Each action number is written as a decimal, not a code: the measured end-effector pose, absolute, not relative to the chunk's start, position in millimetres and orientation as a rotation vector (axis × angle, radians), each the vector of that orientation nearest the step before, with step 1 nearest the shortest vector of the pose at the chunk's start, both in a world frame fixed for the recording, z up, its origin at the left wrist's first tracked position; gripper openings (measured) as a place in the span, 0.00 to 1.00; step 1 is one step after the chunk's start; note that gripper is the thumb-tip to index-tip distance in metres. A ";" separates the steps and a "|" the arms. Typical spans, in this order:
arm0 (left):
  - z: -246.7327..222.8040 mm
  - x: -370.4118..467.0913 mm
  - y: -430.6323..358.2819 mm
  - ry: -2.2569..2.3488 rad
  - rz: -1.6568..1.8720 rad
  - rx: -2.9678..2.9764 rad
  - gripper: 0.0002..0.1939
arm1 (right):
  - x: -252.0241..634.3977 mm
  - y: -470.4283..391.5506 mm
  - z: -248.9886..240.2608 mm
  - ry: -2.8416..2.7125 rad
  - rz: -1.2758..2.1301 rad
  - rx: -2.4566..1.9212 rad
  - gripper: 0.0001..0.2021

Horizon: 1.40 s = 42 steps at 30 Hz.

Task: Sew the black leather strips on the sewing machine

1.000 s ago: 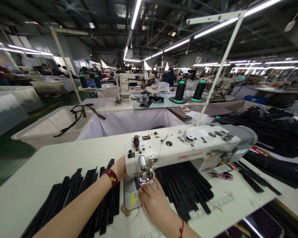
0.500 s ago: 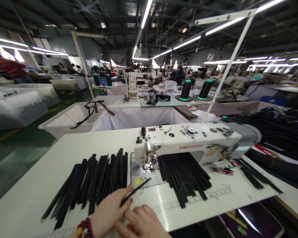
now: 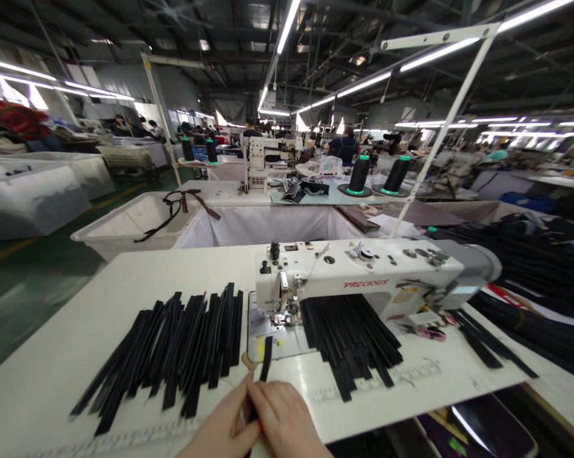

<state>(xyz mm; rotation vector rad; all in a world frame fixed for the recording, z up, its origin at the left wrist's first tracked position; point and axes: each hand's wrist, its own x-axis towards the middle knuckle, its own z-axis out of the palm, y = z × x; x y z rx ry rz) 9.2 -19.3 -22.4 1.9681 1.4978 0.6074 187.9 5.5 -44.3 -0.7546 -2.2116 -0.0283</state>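
Note:
A short black fabric strip (image 3: 266,359) points up from between my hands toward the sewing machine's needle area (image 3: 283,315). My left hand (image 3: 224,416) is closed, its fingertips meeting those of my right hand (image 3: 287,416). The right fingers are curled over the strip's lower end, which they partly hide. To the left lies a spread pile of black strips (image 3: 172,350). A second bunch of black strips (image 3: 349,343) rests under the arm of the white sewing machine (image 3: 315,273).
Pink-handled snips (image 3: 430,333) and a few loose strips (image 3: 478,340) lie right of the machine. A printed ruler (image 3: 139,439) runs along the table's front edge. Behind the table stand a lined bin (image 3: 268,222) and thread cones (image 3: 360,175).
My left hand has drawn down and in beside my right hand. The strip has swung from a slant to nearly upright, and both hands now meet at its lower end.

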 end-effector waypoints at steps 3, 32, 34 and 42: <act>0.1 -1.7 -11.5 1.585 0.493 2.121 0.21 | 201.6 7.9 -48.4 -2.233 0.132 -0.710 0.12; -8.7 12.9 72.8 1.525 0.080 2.714 0.22 | 205.1 49.5 -48.9 -2.155 -0.025 -0.954 0.14; -9.2 14.1 73.0 1.541 0.089 2.714 0.22 | 204.9 49.9 -47.4 -2.133 -0.003 -0.967 0.16; -15.1 15.0 77.2 1.581 0.193 2.697 0.21 | 207.5 51.1 -49.8 -2.239 0.016 -1.075 0.20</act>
